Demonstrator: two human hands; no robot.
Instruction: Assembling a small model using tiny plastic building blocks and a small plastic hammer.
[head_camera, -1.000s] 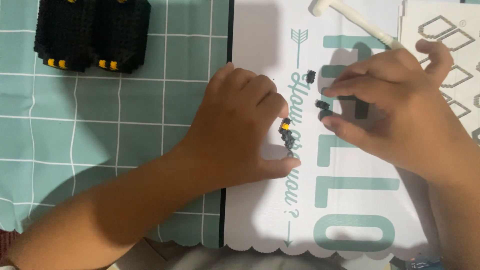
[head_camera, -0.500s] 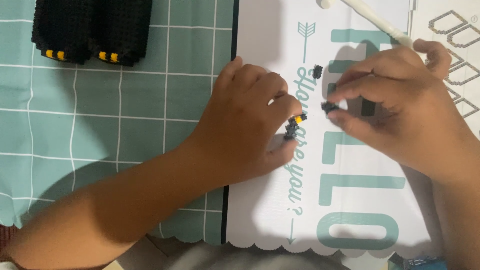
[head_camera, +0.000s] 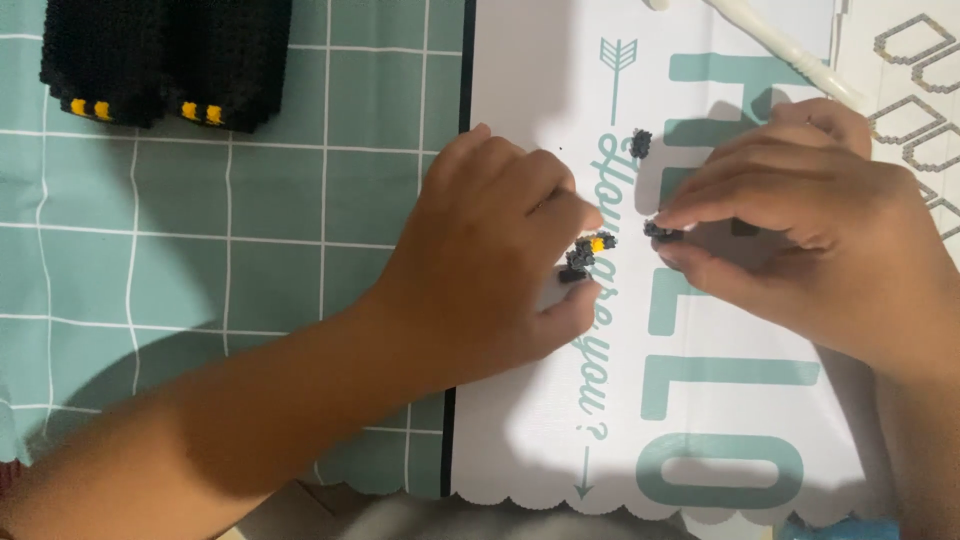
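Near edge: both forearms come in from the bottom of the view, over a white card (head_camera: 560, 420) with a scalloped edge and teal print. The card overlaps a teal grid cloth (head_camera: 250, 250) that covers the desk to the left.

Left hand (head_camera: 490, 255): fingers curled, thumb and forefinger pinched on a small brick cluster (head_camera: 585, 256), black with one yellow stud showing. The cluster sits just above the card, near its left edge, about mid-height.

Right hand (head_camera: 800, 230): thumb and fingertips closed on a single tiny black piece (head_camera: 662, 231), held just right of the cluster, apart from it. The hands are close together but do not touch.

Handling, as judged: pieces are hard plastic, stiff, very light, smooth. The parts are small enough to slip from fingertips or skitter on the glossy card. The cluster looks only friction-fitted, so a squeeze across the joints could pop it apart. Best hold seems to be by the flat sides, pads only, with any pressure straight down on the studs.

Farther: one loose black piece (head_camera: 641, 143) lies on the card beyond the hands. A white plastic tool (head_camera: 790, 50) lies slanted near the card's far right corner. At the right edge, a sheet with hexagon outlines (head_camera: 915, 90), partly cut off.

Far left corner of the cloth: two black built blocks (head_camera: 165, 55) side by side, touching, with yellow studs on their near faces.

Lighting is dim, and hand shadows fall on cloth and card. Room not visible.
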